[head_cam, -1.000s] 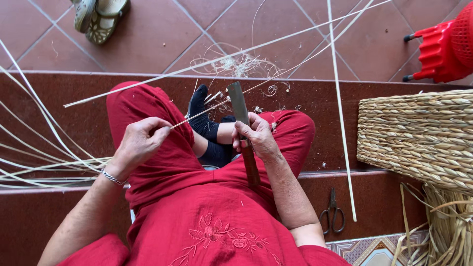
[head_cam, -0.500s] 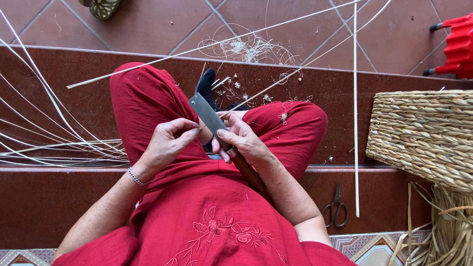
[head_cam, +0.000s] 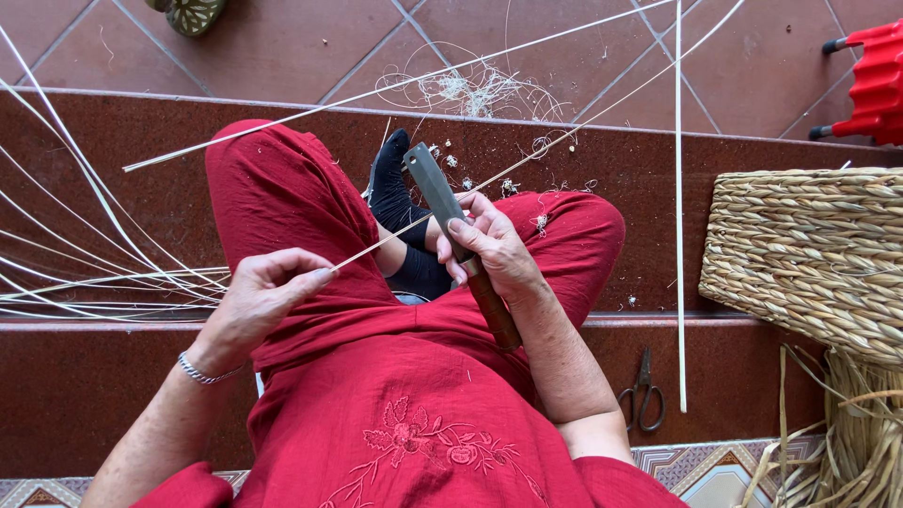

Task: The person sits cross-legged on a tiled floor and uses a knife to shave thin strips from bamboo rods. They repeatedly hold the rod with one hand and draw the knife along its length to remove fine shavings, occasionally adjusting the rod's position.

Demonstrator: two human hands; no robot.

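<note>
One woven basket [head_cam: 809, 254] stands at the right on the step, cut off by the frame edge — its inside is not visible, so what it holds cannot be told. Beneath it hangs loose straw [head_cam: 847, 433], also cropped. The right hand [head_cam: 494, 249] has its fingers wrapped round one flat metal blade with a wooden handle [head_cam: 461, 240], thumb pressed on the blade. The left hand [head_cam: 263, 296] pinches the near end of one thin cane strip [head_cam: 451, 199], which runs up past the blade across the knees. One pair of scissors [head_cam: 642, 395] lies on the lower step. Pale cane strips [head_cam: 85, 254] fan out at the left — too overlapped to count. A red plastic object [head_cam: 870, 85] is cropped top right.
</note>
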